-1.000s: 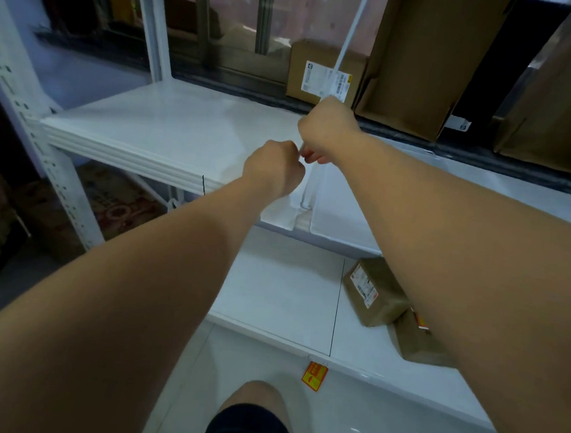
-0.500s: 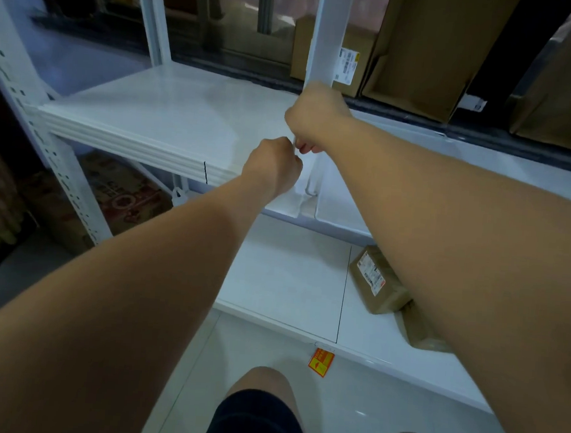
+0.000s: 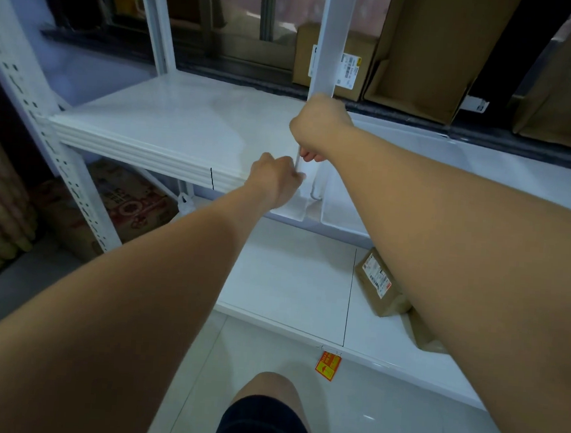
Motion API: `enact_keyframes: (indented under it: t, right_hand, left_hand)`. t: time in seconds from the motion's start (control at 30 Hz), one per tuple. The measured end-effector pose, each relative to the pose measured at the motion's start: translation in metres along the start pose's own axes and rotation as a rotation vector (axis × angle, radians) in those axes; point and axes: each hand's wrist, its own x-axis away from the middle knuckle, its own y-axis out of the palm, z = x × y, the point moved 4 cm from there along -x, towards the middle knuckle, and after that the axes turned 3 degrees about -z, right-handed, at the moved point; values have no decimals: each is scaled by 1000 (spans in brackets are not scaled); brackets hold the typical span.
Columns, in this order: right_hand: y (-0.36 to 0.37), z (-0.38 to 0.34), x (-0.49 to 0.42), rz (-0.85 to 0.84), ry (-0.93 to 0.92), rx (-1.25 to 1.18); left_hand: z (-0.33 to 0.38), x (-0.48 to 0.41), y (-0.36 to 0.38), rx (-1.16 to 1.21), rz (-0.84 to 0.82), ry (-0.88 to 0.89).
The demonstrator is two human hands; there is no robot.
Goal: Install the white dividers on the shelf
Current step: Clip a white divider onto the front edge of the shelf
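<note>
So, the white divider (image 3: 333,37) is gripped by the right hand (image 3: 319,127) and pinched lower down by the left hand (image 3: 274,181), centre frame at the front lip of the shelf (image 3: 182,124). It's probably best squared to that lip and pressed down evenly, not forced in slanted. Its long axis is seen running nearly straight up the frame, top end off the upper edge.
</note>
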Motion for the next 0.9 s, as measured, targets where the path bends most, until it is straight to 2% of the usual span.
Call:
enact_keyframes:
  t: [0.2, 0.3, 0.47, 0.57, 0.67, 0.77, 0.9]
  right_hand:
    - [0, 1, 1, 5, -5, -18]
    - [-1, 0, 3, -3, -2, -27]
    - [18, 12, 10, -93, 15, -27]
    - [30, 21, 9, -64, 27, -41]
    - [31, 21, 5, -138, 79, -36]
    - [33, 17, 4, -208, 73, -63]
    - [38, 17, 3, -212, 49, -69]
  left_hand:
    - [-8, 0, 6, -122, -22, 114]
    - [-9, 0, 3, -27, -23, 77]
    - [-10, -1, -7, -28, -40, 64]
    - [-2, 2, -11, -158, -26, 44]
    - [5, 5, -14, -287, -24, 43]
    - [2, 4, -13, -308, -22, 48]
    - [3, 5, -7, -312, -39, 26]
